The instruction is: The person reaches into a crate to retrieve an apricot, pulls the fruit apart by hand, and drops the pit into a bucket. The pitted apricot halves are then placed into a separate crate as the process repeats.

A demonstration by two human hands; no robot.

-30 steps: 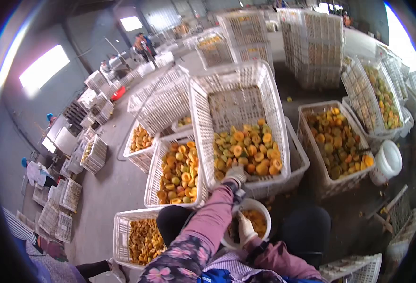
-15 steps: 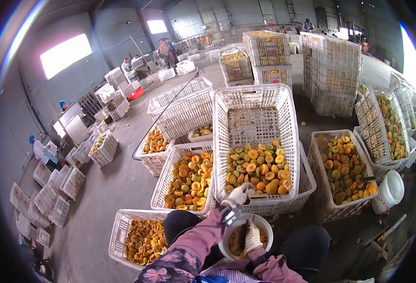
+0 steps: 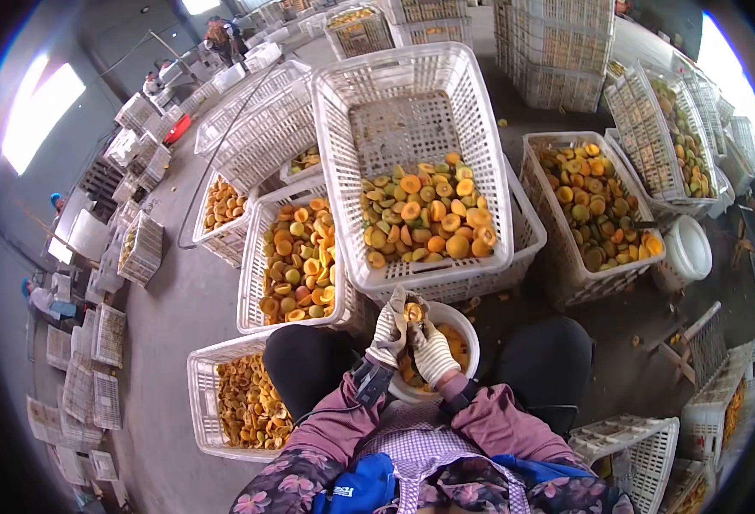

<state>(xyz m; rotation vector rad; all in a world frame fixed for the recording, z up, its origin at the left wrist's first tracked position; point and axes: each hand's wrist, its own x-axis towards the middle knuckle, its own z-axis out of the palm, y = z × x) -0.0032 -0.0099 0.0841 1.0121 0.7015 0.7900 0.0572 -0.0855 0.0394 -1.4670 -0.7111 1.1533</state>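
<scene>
Over the white bucket (image 3: 473,343) between my knees, my two gloved hands meet. My left hand (image 3: 387,334) is closed around an orange-yellow peach half (image 3: 413,313), whose hollow faces up. My right hand (image 3: 433,353) is closed with its fingers against the same fruit; whatever sits in its grip is hidden. Orange scraps (image 3: 456,344) lie inside the bucket. Just beyond the hands, a tilted white crate (image 3: 340,214) holds many peach halves (image 3: 429,214) at its near end. The gloves have dark, stained fingertips.
A crate of peach halves (image 3: 251,295) stands left, and a crate of brownish fruit pieces (image 3: 202,403) is by my left knee. Another full crate (image 3: 557,244) and a white bucket (image 3: 690,248) stand right. Stacked crates (image 3: 553,60) rise behind. People work far left.
My left hand has come back from the tilted crate's near edge and now holds a peach half. My right hand has risen from the bucket to meet it. The view has tipped downward.
</scene>
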